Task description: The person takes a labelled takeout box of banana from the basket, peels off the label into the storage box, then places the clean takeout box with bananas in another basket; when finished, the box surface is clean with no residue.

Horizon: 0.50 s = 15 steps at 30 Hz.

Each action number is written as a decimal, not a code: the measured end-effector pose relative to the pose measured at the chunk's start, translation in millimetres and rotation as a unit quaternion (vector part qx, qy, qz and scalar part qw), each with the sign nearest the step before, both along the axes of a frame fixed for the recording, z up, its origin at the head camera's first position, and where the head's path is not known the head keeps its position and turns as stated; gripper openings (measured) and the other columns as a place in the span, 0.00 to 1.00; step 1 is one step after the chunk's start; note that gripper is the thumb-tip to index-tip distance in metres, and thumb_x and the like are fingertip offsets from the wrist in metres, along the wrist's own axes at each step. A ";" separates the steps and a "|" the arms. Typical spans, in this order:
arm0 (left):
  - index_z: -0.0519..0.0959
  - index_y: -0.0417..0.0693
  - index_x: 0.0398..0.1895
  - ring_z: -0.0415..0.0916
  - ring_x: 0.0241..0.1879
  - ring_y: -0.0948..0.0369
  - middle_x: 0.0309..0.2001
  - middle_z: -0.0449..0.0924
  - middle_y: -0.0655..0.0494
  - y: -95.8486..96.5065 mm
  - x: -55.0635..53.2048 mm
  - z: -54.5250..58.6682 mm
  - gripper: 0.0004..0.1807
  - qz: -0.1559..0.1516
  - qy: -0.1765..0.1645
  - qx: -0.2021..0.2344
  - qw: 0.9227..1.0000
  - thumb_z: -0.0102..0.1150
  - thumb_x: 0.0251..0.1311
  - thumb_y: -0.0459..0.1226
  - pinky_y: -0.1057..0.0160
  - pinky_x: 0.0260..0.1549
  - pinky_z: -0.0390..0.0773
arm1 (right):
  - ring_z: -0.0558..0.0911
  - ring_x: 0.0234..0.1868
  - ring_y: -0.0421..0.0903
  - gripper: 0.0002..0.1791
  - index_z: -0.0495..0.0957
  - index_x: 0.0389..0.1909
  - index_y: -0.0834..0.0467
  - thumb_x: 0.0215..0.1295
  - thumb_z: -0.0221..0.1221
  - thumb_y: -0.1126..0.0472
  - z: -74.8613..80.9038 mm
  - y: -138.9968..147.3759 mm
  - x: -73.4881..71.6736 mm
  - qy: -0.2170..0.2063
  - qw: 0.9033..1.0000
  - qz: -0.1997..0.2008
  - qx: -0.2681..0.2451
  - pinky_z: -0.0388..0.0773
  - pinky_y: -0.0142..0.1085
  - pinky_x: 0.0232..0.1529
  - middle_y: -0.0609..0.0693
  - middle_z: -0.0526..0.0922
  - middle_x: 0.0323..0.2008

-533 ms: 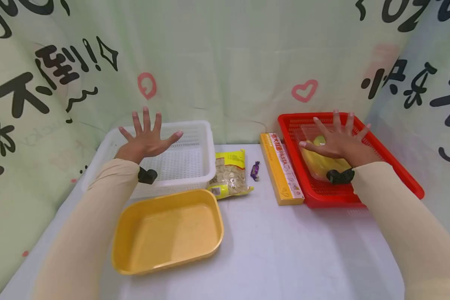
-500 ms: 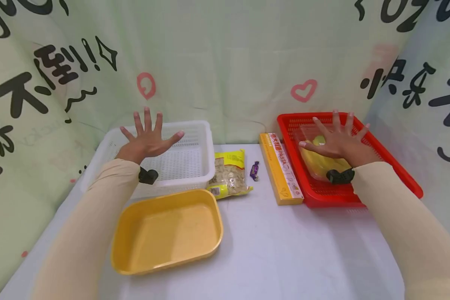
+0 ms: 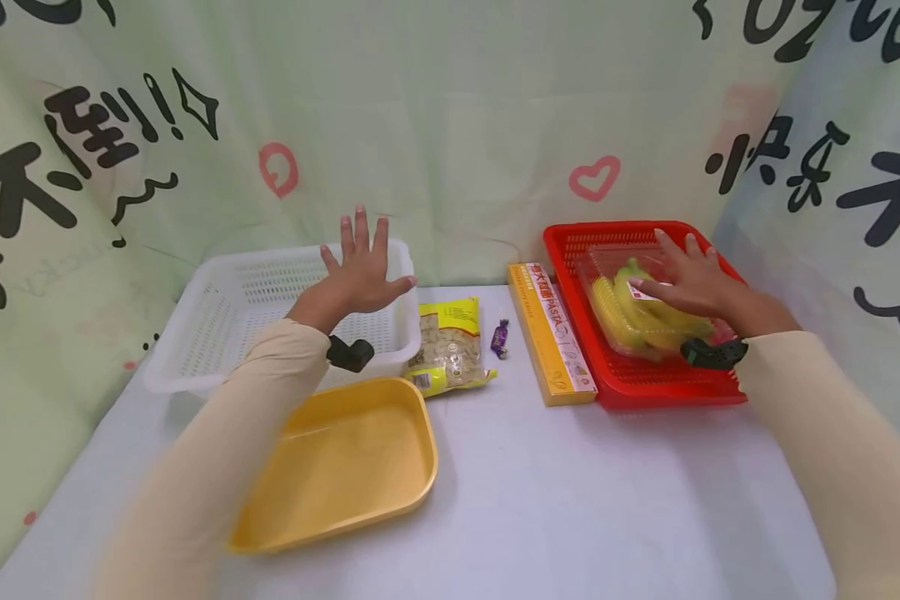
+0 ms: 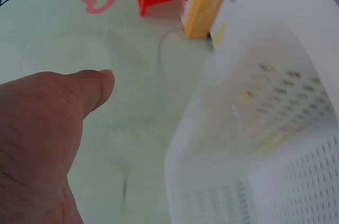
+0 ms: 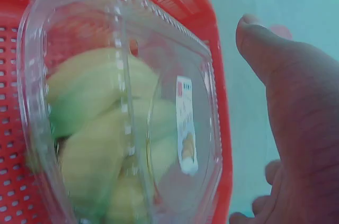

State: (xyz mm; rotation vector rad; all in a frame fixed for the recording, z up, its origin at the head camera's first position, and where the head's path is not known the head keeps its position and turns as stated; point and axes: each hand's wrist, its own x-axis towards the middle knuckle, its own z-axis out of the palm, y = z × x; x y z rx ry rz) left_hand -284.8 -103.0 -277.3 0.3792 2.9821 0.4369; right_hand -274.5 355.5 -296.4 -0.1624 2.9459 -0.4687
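Observation:
My left hand [image 3: 360, 279] hovers with fingers spread over the right side of a white perforated basket [image 3: 225, 329], holding nothing. In the left wrist view its thumb [image 4: 95, 89] stands apart from the basket's rim. The right hand [image 3: 701, 287] is spread over a red basket [image 3: 652, 392], above a clear plastic box [image 5: 183, 128] of yellow-green fruit that look like bananas. A white label [image 5: 185, 123] sits on the box's lid. No grip on the box shows; whether the right fingertips touch it I cannot tell.
A yellow tray [image 3: 345, 467] stands in front of the white basket, partly behind my left sleeve. Between the baskets lie a yellow-and-clear bag [image 3: 450, 346], a small purple-wrapped candy [image 3: 499, 339] and an orange pasta box [image 3: 547, 333]. A printed curtain [image 3: 457, 125] hangs behind.
My left hand has moved right across the white basket. The right hand has turned and shifted slightly right, uncovering more of the fruit box. The head view has swung a little right.

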 end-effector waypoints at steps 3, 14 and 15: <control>0.26 0.47 0.77 0.10 0.71 0.48 0.73 0.10 0.44 8.2 1.5 1.2 0.53 -0.007 -0.005 0.028 1.000 0.48 0.67 0.58 0.34 0.63 0.24 | 0.37 0.71 0.74 0.58 0.25 0.76 0.56 0.65 0.56 0.39 -3.2 4.9 0.1 -0.014 0.999 0.009 -0.039 0.58 0.73 0.55 0.72 0.35 0.73; 0.37 0.41 0.78 0.22 0.75 0.50 0.76 0.23 0.42 59.9 6.0 -12.9 0.46 -0.064 -0.001 0.097 0.993 0.45 0.71 0.55 0.47 0.70 0.34 | 0.49 0.67 0.73 0.57 0.24 0.76 0.48 0.64 0.52 0.32 -12.8 24.8 15.1 -0.052 0.990 -0.027 -0.132 0.72 0.66 0.47 0.69 0.44 0.73; 0.37 0.40 0.77 0.23 0.75 0.50 0.77 0.24 0.42 67.6 6.6 -15.5 0.46 -0.069 -0.002 0.104 0.992 0.45 0.71 0.55 0.49 0.70 0.35 | 0.48 0.67 0.74 0.57 0.23 0.76 0.46 0.63 0.52 0.31 -13.6 26.8 17.1 -0.056 0.988 -0.035 -0.140 0.72 0.66 0.47 0.69 0.43 0.73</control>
